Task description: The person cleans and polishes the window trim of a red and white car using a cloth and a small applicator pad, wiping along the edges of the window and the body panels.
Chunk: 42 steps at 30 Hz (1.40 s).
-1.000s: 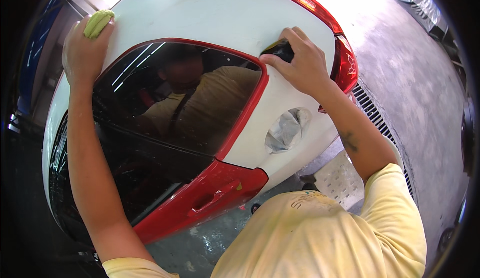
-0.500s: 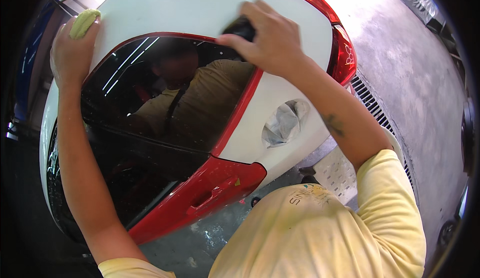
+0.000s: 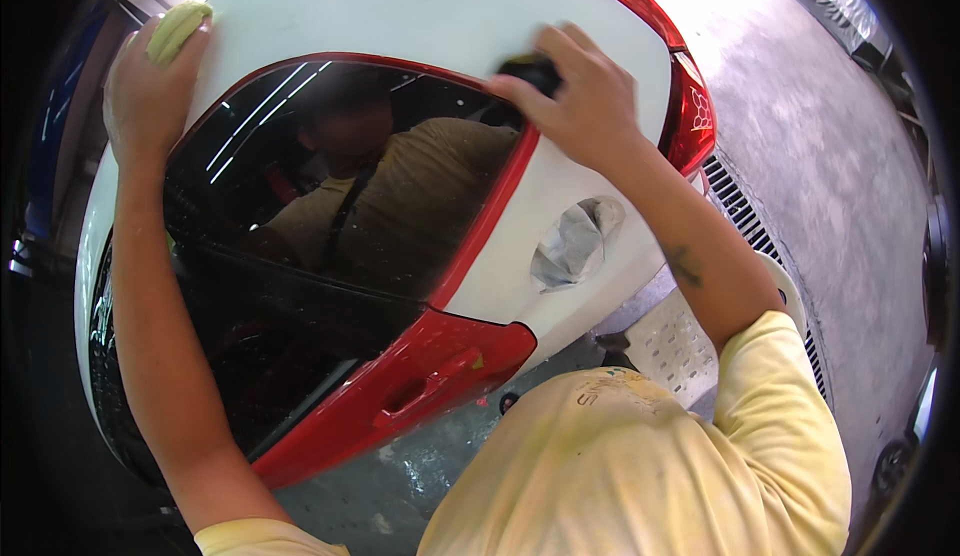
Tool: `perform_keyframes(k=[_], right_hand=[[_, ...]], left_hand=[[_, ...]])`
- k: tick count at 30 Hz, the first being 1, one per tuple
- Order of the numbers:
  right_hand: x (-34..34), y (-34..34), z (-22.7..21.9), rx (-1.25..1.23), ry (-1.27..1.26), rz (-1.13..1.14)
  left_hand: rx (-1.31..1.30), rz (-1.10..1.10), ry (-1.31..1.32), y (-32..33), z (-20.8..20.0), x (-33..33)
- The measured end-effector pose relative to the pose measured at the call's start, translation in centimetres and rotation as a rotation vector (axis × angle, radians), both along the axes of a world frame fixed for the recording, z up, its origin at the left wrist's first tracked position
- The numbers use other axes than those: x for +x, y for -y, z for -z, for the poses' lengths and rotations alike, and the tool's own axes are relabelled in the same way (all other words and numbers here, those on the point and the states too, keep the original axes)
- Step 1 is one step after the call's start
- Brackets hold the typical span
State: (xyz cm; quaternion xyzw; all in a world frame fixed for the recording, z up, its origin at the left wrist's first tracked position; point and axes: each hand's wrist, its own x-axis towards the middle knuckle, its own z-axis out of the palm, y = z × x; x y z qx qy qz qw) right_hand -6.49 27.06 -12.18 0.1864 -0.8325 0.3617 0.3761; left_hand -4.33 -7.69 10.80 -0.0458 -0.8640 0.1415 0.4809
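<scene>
A car with a bare white roof and rear panel [image 3: 400,6] and a red door [image 3: 440,381] fills the left and middle. My right hand [image 3: 592,101] is closed round a black hand block [image 3: 532,72], pressed to the white surface just beyond the rear corner of the dark side window [image 3: 400,196]. Slight motion blur covers the block, and its underside is hidden. At the far left, my left hand [image 3: 148,101] rests by the roof edge, its fingers wrapped round a folded yellow-green cloth [image 3: 181,32].
Masking film covers a round opening [image 3: 575,246] in the rear side panel. A red tail light [image 3: 690,111] marks the car's back corner. Past it run a floor grate [image 3: 745,206] and grey concrete. Near my body stands a pale perforated step stool [image 3: 675,351].
My right hand has slid the black block to the right and slightly nearer along the white panel. The left hand with the cloth has shifted only a little.
</scene>
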Motion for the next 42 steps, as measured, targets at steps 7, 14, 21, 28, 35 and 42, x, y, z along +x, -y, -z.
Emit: perform_keyframes(k=[7,14,21,28,35,42], right_hand=[[-0.7,1.7,-2.1,-0.019,-0.095,0.023],[0.0,-1.3,1.6,-0.011,-0.032,-0.003],[0.0,0.7,-1.4,0.069,-0.039,-0.019],[-0.6,3.8,-4.6,0.050,-0.208,-0.070],[-0.6,0.9,-3.6,0.090,-0.082,-0.145],[-2.3,8.0,-9.9,0.082,-0.279,-0.083]], left_hand=[[0.015,-0.019,-0.007,-0.5,0.1,-0.4],[-0.056,-0.039,-0.040,-0.9,0.0,0.0],[-0.025,-0.033,0.001,-0.4,0.0,0.6],[-0.013,-0.036,-0.004,-1.6,-0.3,0.1],[-0.044,-0.025,-0.069,-0.1,-0.2,0.2],[-0.033,-0.032,-0.046,-0.6,-0.1,0.2]])
